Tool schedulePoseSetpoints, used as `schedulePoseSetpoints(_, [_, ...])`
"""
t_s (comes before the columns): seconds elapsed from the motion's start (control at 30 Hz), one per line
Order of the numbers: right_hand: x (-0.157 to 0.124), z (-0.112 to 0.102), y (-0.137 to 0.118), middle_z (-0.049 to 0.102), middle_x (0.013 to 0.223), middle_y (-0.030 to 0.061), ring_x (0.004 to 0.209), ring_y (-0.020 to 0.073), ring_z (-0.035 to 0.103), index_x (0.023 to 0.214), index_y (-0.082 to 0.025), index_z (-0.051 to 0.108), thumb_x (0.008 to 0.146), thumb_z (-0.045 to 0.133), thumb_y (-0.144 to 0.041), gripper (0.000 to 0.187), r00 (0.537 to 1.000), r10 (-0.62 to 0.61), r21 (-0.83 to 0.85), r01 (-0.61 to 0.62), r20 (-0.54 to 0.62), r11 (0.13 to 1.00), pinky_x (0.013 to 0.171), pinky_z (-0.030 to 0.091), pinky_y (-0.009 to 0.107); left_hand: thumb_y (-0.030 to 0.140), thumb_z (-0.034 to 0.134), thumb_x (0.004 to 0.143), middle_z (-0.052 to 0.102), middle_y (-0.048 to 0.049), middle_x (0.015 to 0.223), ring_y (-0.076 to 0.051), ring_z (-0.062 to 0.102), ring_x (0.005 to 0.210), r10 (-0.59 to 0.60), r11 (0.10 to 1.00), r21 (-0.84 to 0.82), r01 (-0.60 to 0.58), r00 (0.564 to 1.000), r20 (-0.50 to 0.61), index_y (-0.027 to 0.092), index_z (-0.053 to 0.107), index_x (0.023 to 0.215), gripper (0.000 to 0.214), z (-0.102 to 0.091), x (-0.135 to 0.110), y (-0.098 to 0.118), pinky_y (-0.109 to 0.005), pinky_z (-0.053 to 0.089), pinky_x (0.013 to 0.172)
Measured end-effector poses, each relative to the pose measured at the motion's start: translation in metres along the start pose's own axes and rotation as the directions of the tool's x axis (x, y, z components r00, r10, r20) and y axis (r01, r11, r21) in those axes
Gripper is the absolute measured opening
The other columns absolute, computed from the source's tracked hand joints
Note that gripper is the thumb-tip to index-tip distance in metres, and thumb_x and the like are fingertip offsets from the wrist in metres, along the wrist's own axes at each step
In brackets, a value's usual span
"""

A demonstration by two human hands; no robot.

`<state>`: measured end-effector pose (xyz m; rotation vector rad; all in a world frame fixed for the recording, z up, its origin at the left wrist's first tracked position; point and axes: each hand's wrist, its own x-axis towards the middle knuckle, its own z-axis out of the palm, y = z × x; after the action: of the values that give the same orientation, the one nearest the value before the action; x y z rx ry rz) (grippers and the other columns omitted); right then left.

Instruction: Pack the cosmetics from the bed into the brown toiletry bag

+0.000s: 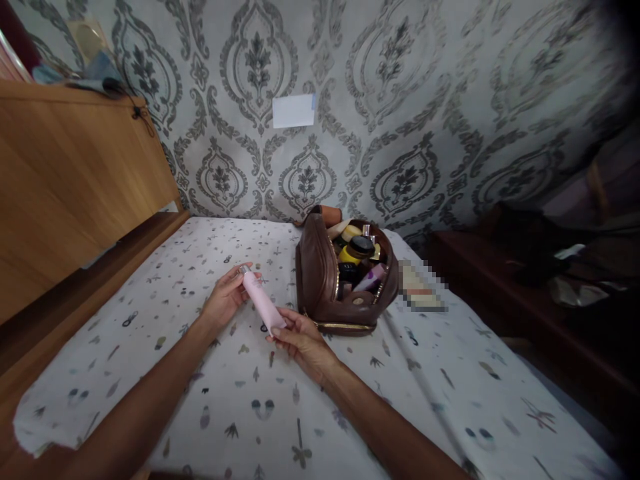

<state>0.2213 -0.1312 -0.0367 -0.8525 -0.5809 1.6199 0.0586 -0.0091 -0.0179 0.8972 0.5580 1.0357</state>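
Between my two hands is a pale pink squeeze tube (263, 300) with a silvery cap, tilted with its cap toward the upper left. My left hand (227, 293) pinches the cap end. At the flat lower end, my right hand (303, 339) grips the tube between thumb and fingers. Just right of the tube stands a brown leather toiletry bag (317, 267), unzipped at the top. Inside it show a yellow jar with a black lid (357, 249), a purple-and-white tube (370, 278) and several other small containers, partly hidden by one another.
A white patterned sheet (200, 413) covers the surface under my hands. Right of the bag lies a blurred-out flat item (421, 287). A wooden cabinet (75, 147) borders the left, dark furniture (525, 320) the right. Behind is a wallpapered wall (320, 160) with a white card (293, 111).
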Motion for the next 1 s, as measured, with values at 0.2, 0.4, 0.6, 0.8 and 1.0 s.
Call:
schedulePoseSetpoints(0.2, [0.0, 0.001, 0.0, 0.071, 0.083, 0.0004, 0.062, 0.0098, 0.067, 0.103, -0.016, 0.071, 0.055, 0.092, -0.022, 0.052, 1.0, -0.003, -0.014, 0.003, -0.003, 1.0, 0.055, 0.046, 0.017, 0.029, 0.08, 0.074, 0.076, -0.0092, 0.099, -0.019, 0.069, 0.085, -0.007, 1.0, -0.001, 0.007, 1.0, 0.001, 0.017, 0.067, 0.115, 0.045, -0.001, 0.001, 0.0, -0.03, 0.053, 0.075])
schedulePoseSetpoints(0.4, [0.0, 0.0, 0.001, 0.07, 0.083, -0.0005, 0.063, 0.0103, 0.066, 0.103, -0.018, 0.071, 0.056, 0.091, -0.021, 0.051, 1.0, -0.016, -0.038, 0.016, -0.012, 0.999, 0.057, 0.045, 0.019, 0.029, 0.08, 0.075, 0.076, -0.0094, 0.1, -0.02, 0.07, 0.086, -0.011, 1.0, -0.006, 0.011, 1.0, 0.003, 0.017, 0.067, 0.115, 0.043, 0.0, 0.0, 0.001, -0.03, 0.052, 0.076])
schedulePoseSetpoints(0.6, [0.0, 0.0, 0.001, 0.069, 0.083, -0.001, 0.064, 0.0114, 0.066, 0.1, -0.019, 0.068, 0.055, 0.091, -0.022, 0.051, 1.0, -0.03, -0.06, 0.029, -0.007, 0.998, 0.056, 0.044, 0.02, 0.028, 0.079, 0.076, 0.076, -0.0093, 0.101, -0.021, 0.07, 0.089, -0.013, 1.0, -0.001, 0.013, 1.0, 0.011, 0.017, 0.067, 0.115, 0.042, 0.002, -0.001, 0.002, -0.031, 0.053, 0.078])
schedulePoseSetpoints(0.8, [0.0, 0.0, 0.003, 0.068, 0.09, -0.0008, 0.064, 0.0097, 0.063, 0.103, -0.019, 0.069, 0.055, 0.091, -0.024, 0.053, 0.998, -0.045, -0.12, 0.039, -0.048, 0.992, 0.059, 0.046, 0.02, 0.029, 0.082, 0.072, 0.076, -0.0086, 0.099, -0.021, 0.071, 0.086, -0.007, 1.0, -0.005, 0.007, 1.0, -0.004, 0.018, 0.068, 0.111, 0.043, 0.003, -0.001, 0.001, -0.031, 0.054, 0.076])
schedulePoseSetpoints(1.0, [0.004, -0.001, 0.01, 0.066, 0.091, -0.0013, 0.065, 0.0101, 0.059, 0.101, -0.021, 0.07, 0.051, 0.091, -0.029, 0.055, 0.991, -0.128, -0.192, 0.119, -0.036, 0.974, 0.056, 0.046, 0.021, 0.03, 0.085, 0.07, 0.077, -0.009, 0.1, -0.02, 0.07, 0.087, -0.001, 1.0, 0.026, 0.002, 0.999, -0.033, 0.018, 0.07, 0.109, 0.043, 0.01, -0.007, 0.005, -0.027, 0.055, 0.074])
